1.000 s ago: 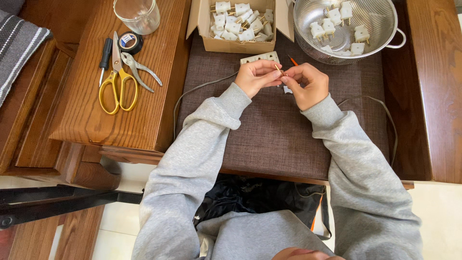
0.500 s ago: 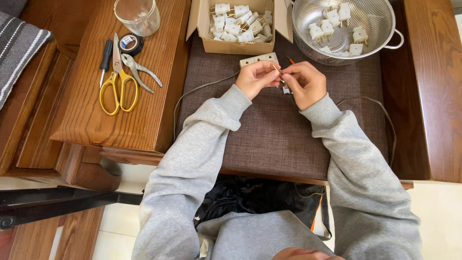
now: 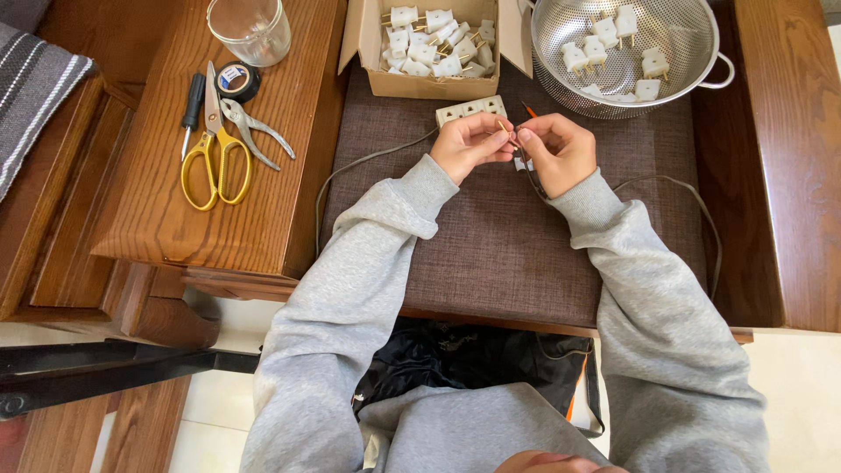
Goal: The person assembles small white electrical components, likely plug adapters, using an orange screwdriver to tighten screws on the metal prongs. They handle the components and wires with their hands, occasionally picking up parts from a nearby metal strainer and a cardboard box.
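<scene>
Left hand (image 3: 469,144): our fingers pinch a brass prong (image 3: 505,129).
Right hand (image 3: 554,151): fingers clamped on the grey cable (image 3: 531,180).
Far: cardboard box (image 3: 366,52), colander (image 3: 692,61).

We're in a home here, a living room pressed into service as a small assembly bench. The work surface is a brown woven seat cushion (image 3: 491,236) on a polished wooden bench (image 3: 788,158), with a wooden side table (image 3: 175,201) alongside. Household bits stand in for shop gear: a kitchen colander (image 3: 631,52) and a cardboard box (image 3: 429,48) hold white plugs, yellow scissors (image 3: 215,149) lie on the wood, and pale floor tiles (image 3: 210,420) show below.
</scene>
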